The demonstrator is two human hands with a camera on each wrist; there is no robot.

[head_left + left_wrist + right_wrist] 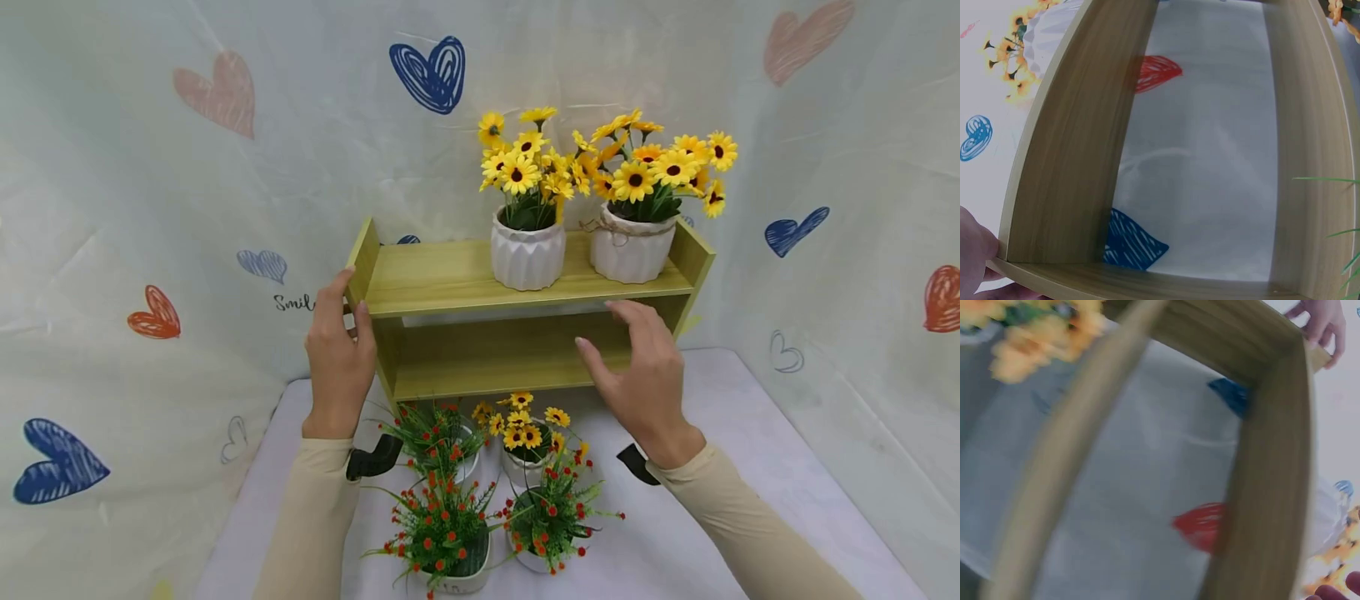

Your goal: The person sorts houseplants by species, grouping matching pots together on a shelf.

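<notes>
A two-tier wooden shelf stands in the middle of the head view. My left hand grips the shelf's left side panel near the upper board, thumb at the front and fingers on the outer side. In front of the upper board's right part, my right hand has its thumb spread from relaxed fingers and holds nothing. Two white pots of yellow flowers sit on the upper board, a ribbed one near the middle and one with twine at the right.
Before the shelf, on the white-covered table, stand several pots: red-flowered plants and a smaller yellow-flowered pot. A pale backdrop printed with hearts rises behind and on both sides.
</notes>
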